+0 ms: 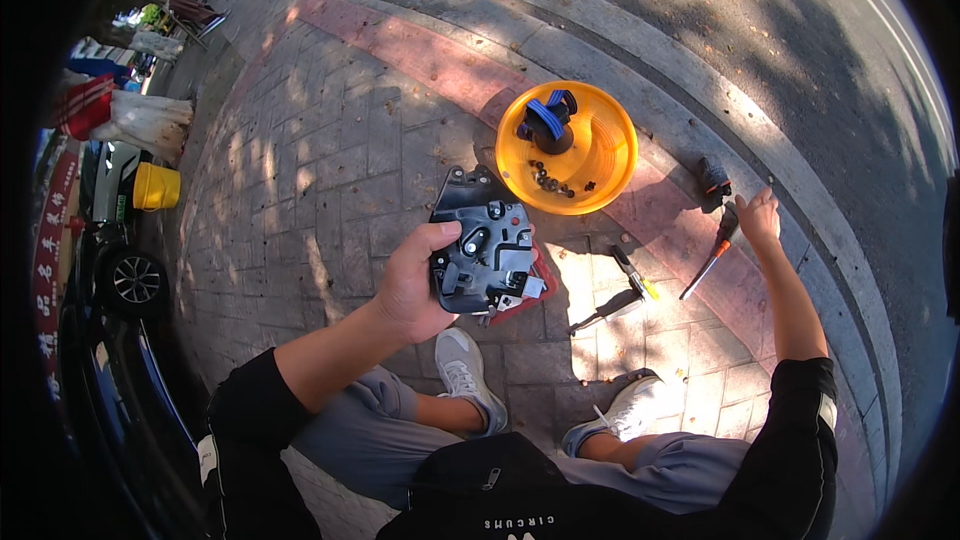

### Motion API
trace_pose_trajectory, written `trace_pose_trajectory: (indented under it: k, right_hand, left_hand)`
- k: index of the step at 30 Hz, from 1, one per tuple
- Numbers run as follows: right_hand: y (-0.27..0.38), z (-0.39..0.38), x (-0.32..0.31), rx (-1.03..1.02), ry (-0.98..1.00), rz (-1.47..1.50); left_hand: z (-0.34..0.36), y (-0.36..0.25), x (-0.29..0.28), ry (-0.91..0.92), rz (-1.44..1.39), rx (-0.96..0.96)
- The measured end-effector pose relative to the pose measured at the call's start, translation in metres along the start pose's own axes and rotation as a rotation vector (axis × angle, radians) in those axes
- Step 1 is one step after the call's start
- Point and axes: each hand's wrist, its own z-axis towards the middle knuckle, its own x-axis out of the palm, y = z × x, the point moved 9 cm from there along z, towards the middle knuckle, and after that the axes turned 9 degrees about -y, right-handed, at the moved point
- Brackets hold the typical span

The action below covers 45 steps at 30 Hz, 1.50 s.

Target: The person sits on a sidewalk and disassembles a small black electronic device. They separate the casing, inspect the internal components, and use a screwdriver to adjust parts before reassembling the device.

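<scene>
My left hand (415, 285) grips a black car door latch assembly (485, 258) with metal plates, thumb on top, held up in front of me. Part of a red object (540, 292) shows behind it; its kind is hidden. At the right, my right hand (760, 217) is at the dark handle end of a screwdriver (716, 252) with an orange section, lying on the paving. Its fingers look partly apart, with no clear grip. Just beyond lies a black and orange tool (712, 178) whose kind I cannot make out.
Ahead stands a yellow basin (620, 175) holding a blue and black object (548, 125) and several small dark parts (550, 180). A tool with a yellow end (637, 273) lies near my shoes (462, 370). A curb (840, 280) borders the road; a dark car (120, 360) stands left.
</scene>
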Motion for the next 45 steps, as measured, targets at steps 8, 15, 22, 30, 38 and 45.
trace_pose_trajectory:
  k: [8,15,22,30,38,45]
  right_hand:
    - [-0.033,-0.021,0.058,0.251,0.281,0.228]
    - [0.12,-0.037,-0.096,-0.316,0.122,0.409]
    - [0.218,-0.143,-0.328,-0.778,-0.123,1.67]
    - [0.238,-0.18,-0.334,-0.866,-0.119,1.847]
    - [0.233,-0.176,-0.324,-0.777,-0.092,1.866]
    - [0.231,-0.172,-0.318,-0.765,-0.103,1.85]
  left_hand:
    - [0.013,0.011,0.01,-0.015,0.038,-0.038]
    - [0.006,0.001,0.007,0.011,0.031,0.0]
    - [0.001,-0.017,-0.003,-0.139,0.032,0.068]
    - [-0.008,-0.017,-0.014,-0.223,0.083,0.108]
    - [-0.006,-0.012,-0.017,-0.238,0.128,0.105]
    - [-0.002,-0.01,-0.019,-0.214,0.161,0.093]
